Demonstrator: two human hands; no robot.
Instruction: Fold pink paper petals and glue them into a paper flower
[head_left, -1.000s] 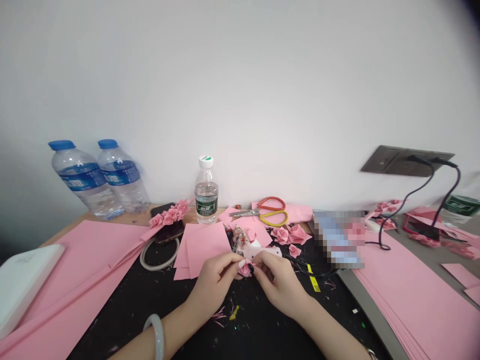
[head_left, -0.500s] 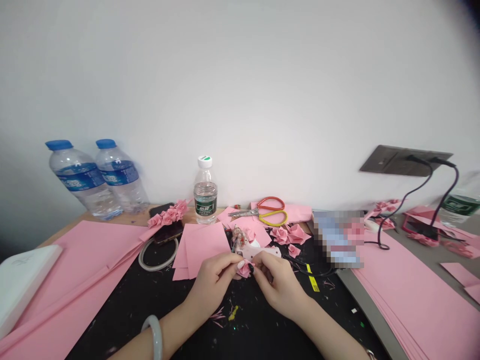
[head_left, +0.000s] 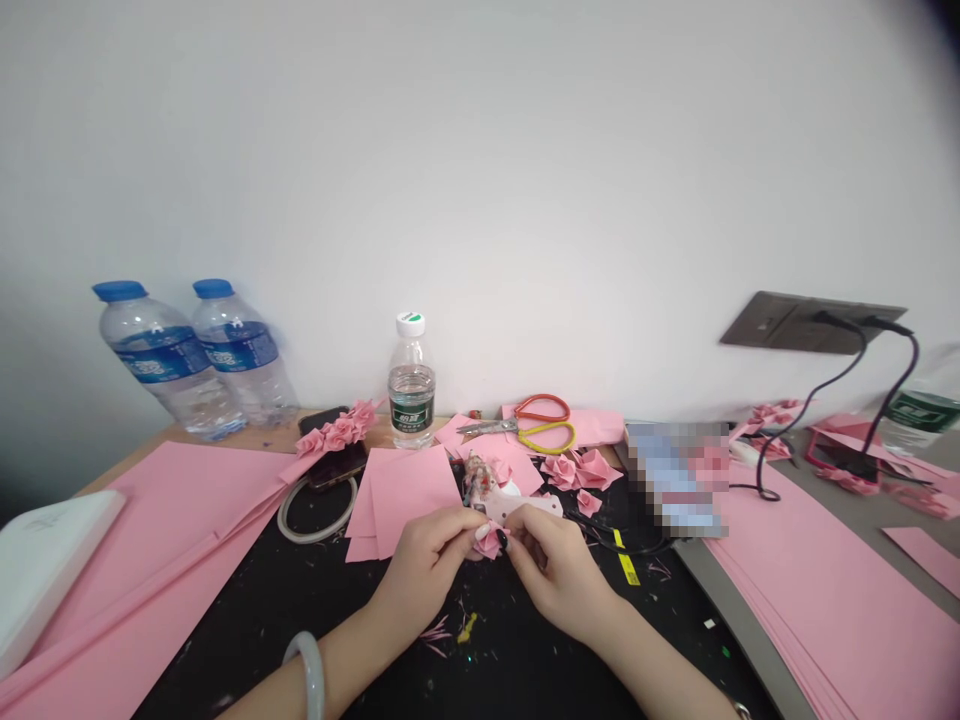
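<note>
A small folded pink paper flower (head_left: 490,543) is pinched between my two hands above the black tabletop. My left hand (head_left: 431,555) grips its left side with thumb and forefinger. From the other side, my right hand (head_left: 551,560) closes its fingertips on the flower's right edge. Just behind the hands lies a pale pink dotted object (head_left: 536,505), partly hidden. Square pink sheets (head_left: 412,495) lie stacked beyond my left hand. Several finished paper flowers (head_left: 581,468) rest beyond my right hand, near scissors (head_left: 517,430) with one red and one yellow handle loop.
A small water bottle (head_left: 411,385) stands by the wall, with two larger blue-capped bottles (head_left: 236,350) to the left. Large pink sheets (head_left: 165,530) cover the left side, others (head_left: 847,590) the right. Black cables (head_left: 814,385) run from a wall socket (head_left: 795,322). A yellow strip (head_left: 626,560) lies right.
The paper flower has turned slightly between my fingertips. Both hands stay in nearly the same place, and the things around them have not moved.
</note>
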